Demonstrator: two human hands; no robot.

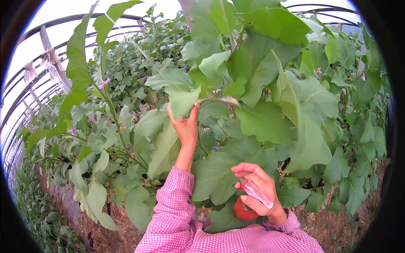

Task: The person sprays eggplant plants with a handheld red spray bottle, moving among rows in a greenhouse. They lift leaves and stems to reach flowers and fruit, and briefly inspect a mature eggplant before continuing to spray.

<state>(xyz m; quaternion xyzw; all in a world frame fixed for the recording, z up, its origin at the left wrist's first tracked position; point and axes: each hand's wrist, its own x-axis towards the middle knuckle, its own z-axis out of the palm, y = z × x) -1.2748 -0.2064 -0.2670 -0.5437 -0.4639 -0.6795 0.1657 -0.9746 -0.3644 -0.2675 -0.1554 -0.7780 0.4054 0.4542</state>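
My left hand (185,126) is raised among the leaves of an eggplant plant, its thumb and a finger spread around a leaf (182,98) that covers part of the fingers. A pale, curled stem tip (218,100) lies at the thumb's end; whether the hand grips it I cannot tell. My right hand (261,186) is lower, in front of my chest, curled around a small tool with a red and pink handle (258,193) and a dark metal end. A round red object (243,211), partly hidden, sits just below that hand.
Broad eggplant leaves (262,123) surround both hands. A long stem with a purple flower (104,83) rises at left. More plants (341,95) stand at right. Curved greenhouse hoops (63,21) and a post (57,69) are behind at left. Dry straw (126,218) covers soil below.
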